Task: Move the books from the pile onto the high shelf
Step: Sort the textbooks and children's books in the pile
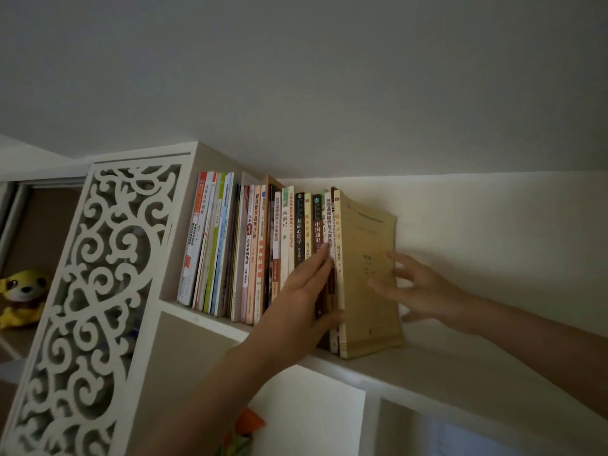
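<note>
A row of books (263, 248) stands upright on the high shelf (411, 363), packed from the white carved side panel (95, 291) rightwards. The last one, a tan book (368, 291), stands at the right end. The left hand (306, 291) lies flat against the spines, fingers straight, thumb touching the tan book's lower spine. The right hand (418, 287) reaches to the tan book's cover and far edge, fingers spread loosely. A yellow plush toy (23, 297) sits on a lower shelf at left.

Both hands on high shelf (427, 366): left hand (302, 297) flat against spines, right hand (418, 287) open beside tan book (365, 258).
</note>
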`<state>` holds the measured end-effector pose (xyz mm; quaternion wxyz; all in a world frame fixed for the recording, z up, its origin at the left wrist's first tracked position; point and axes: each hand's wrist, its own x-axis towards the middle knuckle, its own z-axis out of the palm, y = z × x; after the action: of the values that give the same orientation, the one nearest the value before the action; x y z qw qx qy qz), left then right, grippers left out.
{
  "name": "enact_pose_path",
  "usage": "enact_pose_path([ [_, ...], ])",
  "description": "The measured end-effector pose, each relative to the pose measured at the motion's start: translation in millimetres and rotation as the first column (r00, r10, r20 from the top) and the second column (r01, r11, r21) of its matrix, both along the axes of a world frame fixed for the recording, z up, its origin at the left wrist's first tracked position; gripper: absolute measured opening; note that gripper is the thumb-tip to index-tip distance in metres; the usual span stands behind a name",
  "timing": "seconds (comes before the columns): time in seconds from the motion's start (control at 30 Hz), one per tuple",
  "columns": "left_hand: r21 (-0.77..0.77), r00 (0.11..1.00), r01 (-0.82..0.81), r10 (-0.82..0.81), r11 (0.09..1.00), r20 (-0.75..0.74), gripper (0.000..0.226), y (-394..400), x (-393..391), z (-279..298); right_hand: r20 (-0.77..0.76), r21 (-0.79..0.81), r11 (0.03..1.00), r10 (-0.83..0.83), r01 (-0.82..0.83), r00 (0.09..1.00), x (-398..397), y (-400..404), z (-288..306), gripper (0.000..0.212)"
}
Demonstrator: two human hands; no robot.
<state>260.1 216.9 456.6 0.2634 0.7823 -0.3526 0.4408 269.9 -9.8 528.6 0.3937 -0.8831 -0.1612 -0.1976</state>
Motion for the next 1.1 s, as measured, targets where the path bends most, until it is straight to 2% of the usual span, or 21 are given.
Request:
enact_pose_path([
  [0.03,0.042,1.000,-0.019,0.019,0.999,-0.001,0.092,3,1,-1,-0.106,-0.024,0.996,0.080,-0.083,0.991,-6,5,-3,0.110],
  [0.1,0.112,0.991,-0.136,0.135,0.984,0.021,0.091,5,2,1,-0.162,-0.070,0.982,0.160,-0.173,0.974,-12,16,-12,0.128],
  [0.17,0.170,0.952,-0.305,0.293,0.937,0.090,0.090,3,1,5,-0.102,-0.114,0.987,0.102,-0.114,0.989,-5,28,-21,0.136],
  [0.23,0.202,0.921,-0.386,0.364,0.900,0.139,0.094,3,-1,6,-0.032,-0.186,0.983,-0.007,0.001,0.999,3,39,-28,0.143],
  [0.3,0.221,0.930,-0.368,0.354,0.903,0.104,0.099,5,-3,2,0.006,-0.241,0.969,-0.061,0.061,0.998,6,44,-32,0.148],
  [0.37,0.215,0.943,-0.333,0.322,0.918,0.084,0.103,5,-3,-3,0.003,-0.224,0.973,-0.056,0.056,0.998,7,43,-32,0.147],
  [0.53,0.148,0.956,-0.289,0.277,0.946,0.093,0.107,0,3,-9,0.057,-0.160,0.986,0.049,-0.040,0.997,6,46,-43,0.128],
  [0.6,0.119,0.977,-0.207,0.200,0.971,0.070,0.111,0,3,-10,0.073,-0.135,0.987,0.094,-0.084,0.993,1,41,-43,0.125],
  [0.7,0.119,0.996,-0.083,0.080,0.989,0.030,0.115,-5,4,-8,0.046,-0.084,0.995,0.060,-0.056,0.997,0,30,-40,0.139],
  [0.77,0.131,0.989,-0.139,0.130,0.982,0.075,0.112,-9,6,-10,-0.020,-0.104,0.995,0.009,-0.011,1.000,-1,30,-40,0.146],
  [0.83,0.106,0.980,-0.171,0.158,0.980,0.119,0.110,-10,6,-11,-0.029,-0.058,0.998,-0.025,0.023,0.999,-5,31,-30,0.133],
  [0.9,0.096,0.986,-0.139,0.129,0.986,0.106,0.104,-8,3,-10,0.114,0.054,0.988,-0.148,0.142,0.982,-2,28,-11,0.099],
  [0.97,0.043,0.989,-0.112,0.107,0.993,0.102,0.089,-2,0,1,0.265,0.097,0.963,-0.268,0.251,0.926,4,21,15,0.076],
  [1.03,-0.053,0.992,-0.074,0.079,0.996,0.099,0.078,6,-1,25,0.296,0.087,0.968,-0.252,0.237,0.921,10,18,33,0.069],
  [1.1,-0.105,0.993,-0.024,0.036,0.994,0.114,0.076,9,3,57,0.214,0.107,0.982,-0.177,0.157,0.961,18,20,41,0.069],
])
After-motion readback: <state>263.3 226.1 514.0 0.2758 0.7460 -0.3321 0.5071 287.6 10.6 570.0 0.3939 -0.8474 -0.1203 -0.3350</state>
